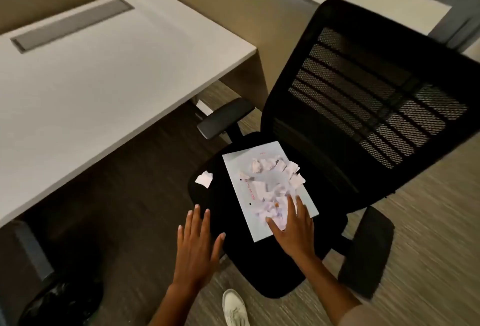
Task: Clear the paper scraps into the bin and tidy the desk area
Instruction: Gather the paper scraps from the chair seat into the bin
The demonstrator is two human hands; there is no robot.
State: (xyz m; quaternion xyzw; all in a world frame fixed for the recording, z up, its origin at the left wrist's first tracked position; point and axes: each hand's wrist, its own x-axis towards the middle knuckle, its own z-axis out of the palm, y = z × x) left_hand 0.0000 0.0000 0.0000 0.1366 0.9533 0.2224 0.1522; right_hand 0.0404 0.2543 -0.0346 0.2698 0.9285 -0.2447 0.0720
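A white sheet of paper (236, 170) lies on the seat of a black office chair (215, 203). Several torn paper scraps (275, 172) are heaped on the sheet. One loose scrap (204, 179) rests on the seat left of the sheet. My right hand (292, 227) lies flat on the sheet's near end, fingers spread and touching the nearest scraps. My left hand (198, 245) hovers open over the seat's front left edge, holding nothing. A black-lined bin (62, 299) stands on the floor at the lower left, under the desk's corner.
A white desk (85, 79) with a grey cable flap (70, 24) fills the left. The chair's mesh back (376, 97) rises on the right, with armrests (223, 118) on both sides. My white shoe (235, 307) stands on the carpet below the seat.
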